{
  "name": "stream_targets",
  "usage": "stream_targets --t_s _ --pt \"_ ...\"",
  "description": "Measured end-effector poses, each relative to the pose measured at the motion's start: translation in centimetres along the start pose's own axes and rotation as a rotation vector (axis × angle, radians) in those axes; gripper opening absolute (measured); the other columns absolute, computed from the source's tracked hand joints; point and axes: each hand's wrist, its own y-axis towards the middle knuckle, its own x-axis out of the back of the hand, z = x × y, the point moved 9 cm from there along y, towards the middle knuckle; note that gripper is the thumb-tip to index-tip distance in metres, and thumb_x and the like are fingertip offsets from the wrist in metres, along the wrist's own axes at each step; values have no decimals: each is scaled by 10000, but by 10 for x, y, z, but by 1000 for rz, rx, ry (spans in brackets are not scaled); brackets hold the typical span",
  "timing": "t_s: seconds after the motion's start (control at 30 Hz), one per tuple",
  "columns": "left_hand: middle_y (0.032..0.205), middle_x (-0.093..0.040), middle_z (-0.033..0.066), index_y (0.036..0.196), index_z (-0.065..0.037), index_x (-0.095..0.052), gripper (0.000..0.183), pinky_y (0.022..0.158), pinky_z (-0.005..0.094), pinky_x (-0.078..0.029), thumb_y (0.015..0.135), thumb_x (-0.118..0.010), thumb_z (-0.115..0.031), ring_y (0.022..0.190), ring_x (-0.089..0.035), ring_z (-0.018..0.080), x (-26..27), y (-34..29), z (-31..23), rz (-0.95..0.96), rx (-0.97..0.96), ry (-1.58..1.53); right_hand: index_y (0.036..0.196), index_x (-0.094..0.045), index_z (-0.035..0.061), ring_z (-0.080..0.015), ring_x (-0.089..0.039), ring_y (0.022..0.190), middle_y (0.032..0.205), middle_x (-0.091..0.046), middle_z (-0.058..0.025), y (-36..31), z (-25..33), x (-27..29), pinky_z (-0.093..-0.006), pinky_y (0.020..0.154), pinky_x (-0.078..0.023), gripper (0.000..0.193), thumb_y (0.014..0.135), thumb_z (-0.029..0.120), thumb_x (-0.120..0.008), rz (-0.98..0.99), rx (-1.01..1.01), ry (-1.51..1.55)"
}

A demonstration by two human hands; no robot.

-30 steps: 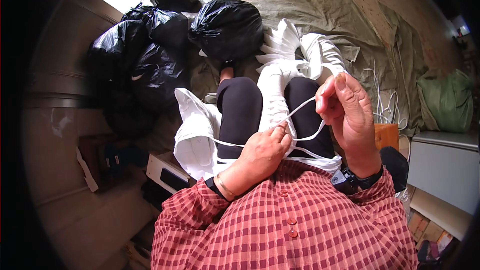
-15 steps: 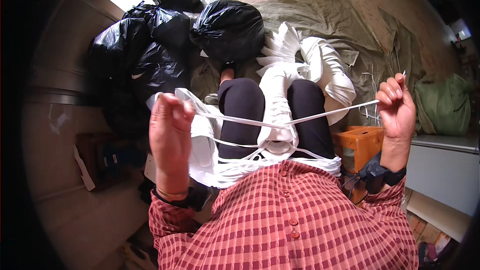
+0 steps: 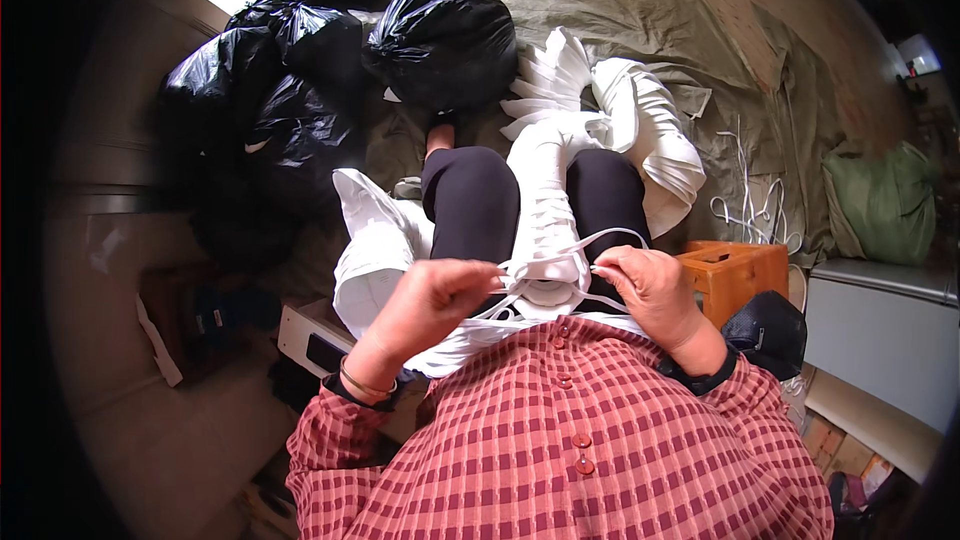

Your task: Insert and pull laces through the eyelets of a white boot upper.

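Note:
Between my knees lies a white shoe upper [image 3: 545, 215] with lacing up its front. It lies at the near end of a row of white pieces running away from me. My left hand [image 3: 435, 305] is at the left of its opening, fingers closed on a white shoelace [image 3: 478, 322]; the fingertips are slightly blurred. To the right of the opening, my right hand [image 3: 655, 295] pinches a lace end between thumb and forefinger. A loose loop of lace arches above that hand. More white laces lie bundled across my lap, partly behind my hands.
Stacked white shoe uppers [image 3: 655, 135] fan out beyond my knees, and others [image 3: 375, 250] lie by my left thigh. Black plastic bags [image 3: 445, 50] are piled at the far left. At right stand a wooden stool [image 3: 740, 275], a green sack [image 3: 880, 205] and a grey box [image 3: 880, 325].
Both hands have come inward and down from wide apart to the shoe opening. The lace stretched taut between them has gone slack and now curves over the upper.

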Motion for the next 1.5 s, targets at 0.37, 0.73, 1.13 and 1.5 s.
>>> stream_targets --t_s 0.37,0.73,1.13,1.5 --pt "878 -680 95 1107 -86 -761 159 689 412 -564 954 -720 -84 840 -718 296 4 1 -37 -280 -274 841 1062 -680 21 -333 -756 819 901 -743 -169 -2 1 -9 -382 717 -586 80 988 -11 -684 12 -41 -89" --pt "862 -626 111 997 -58 -707 69 677 449 -556 932 -695 -75 797 -684 342 -16 12 -34 -135 -251 728 1041 -677 25 -376 -727 818 908 -738 -161 3 2 -16 -435 716 -584 103 941 9 -695 36 -47 -96" --pt "851 -707 153 834 -33 -680 111 744 457 -593 912 -663 -109 817 -738 365 -33 54 -33 183 -231 668 1056 -651 36 -372 -725 833 907 -729 -159 10 6 -20 -451 725 -573 121 948 27 -706 142 32 -126" --pt "994 -647 148 1056 -30 -626 198 767 468 -564 936 -738 -142 932 -682 368 -37 8 -23 -327 -236 699 1068 -631 28 -374 -702 822 885 -699 -170 -11 15 -26 -456 722 -568 164 997 148 -716 31 -76 -324"
